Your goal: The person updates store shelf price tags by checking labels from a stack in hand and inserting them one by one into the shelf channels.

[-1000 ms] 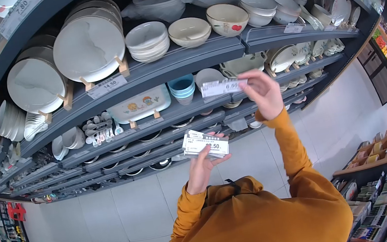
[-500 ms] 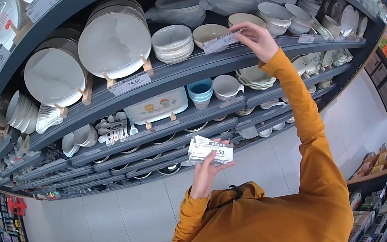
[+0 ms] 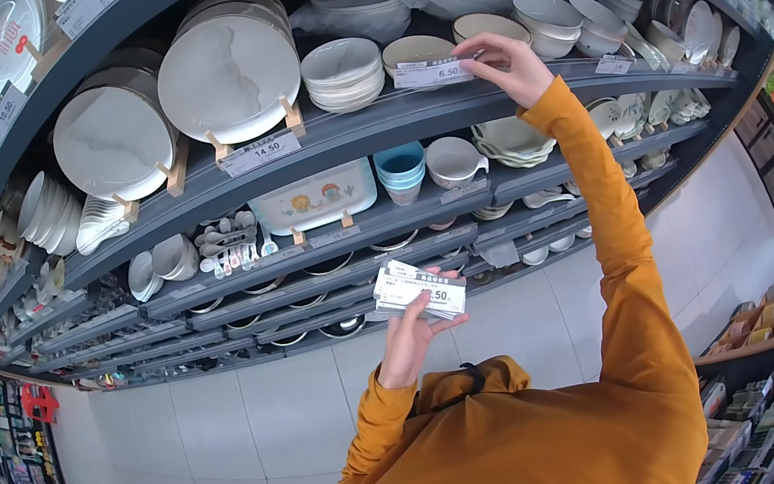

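A price tag (image 3: 429,74) reading 6.50 is pinched at its right end by my right hand (image 3: 511,68). It lies along the front edge of the upper shelf, before two cream bowls (image 3: 417,50). My left hand (image 3: 407,342) grips a fanned stack of price tags (image 3: 418,290) low in front of my body, thumb on top. The uppermost tag there shows a price ending in .50; the tags beneath are mostly covered. Left of the right hand's tag stands a pile of white bowls (image 3: 343,77).
Large round plates (image 3: 230,79) lean on wooden stands at the left, above a 14.50 price tag (image 3: 262,152). On the shelf below are a tray with cartoon figures (image 3: 314,199), blue cups (image 3: 400,169) and a white mug (image 3: 453,160). Tiled floor (image 3: 290,399) runs beneath the shelving.
The tag in my right hand has gone from tilted to nearly level against the shelf edge, shifting slightly left. My left hand and its stack have barely moved.
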